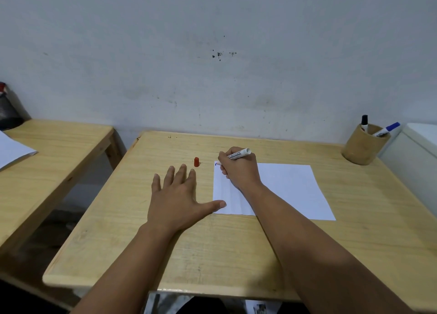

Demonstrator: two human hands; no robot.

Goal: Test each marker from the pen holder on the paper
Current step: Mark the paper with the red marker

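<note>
A white sheet of paper (286,188) lies on the wooden table (236,242). My right hand (238,169) grips a white marker (240,153) with its tip at the paper's far left corner, beside a small blue mark. The marker's red cap (196,161) stands on the table left of the paper. My left hand (179,200) lies flat and spread on the table, its thumb touching the paper's near left edge. A round wooden pen holder (363,145) at the far right corner holds a black-capped marker (364,122) and a blue-capped marker (387,129).
A second wooden table (47,152) stands to the left across a gap, with a white sheet (11,152) and a dark mesh holder (8,112) on it. A white box (416,157) abuts the right table edge. A grey wall rises behind.
</note>
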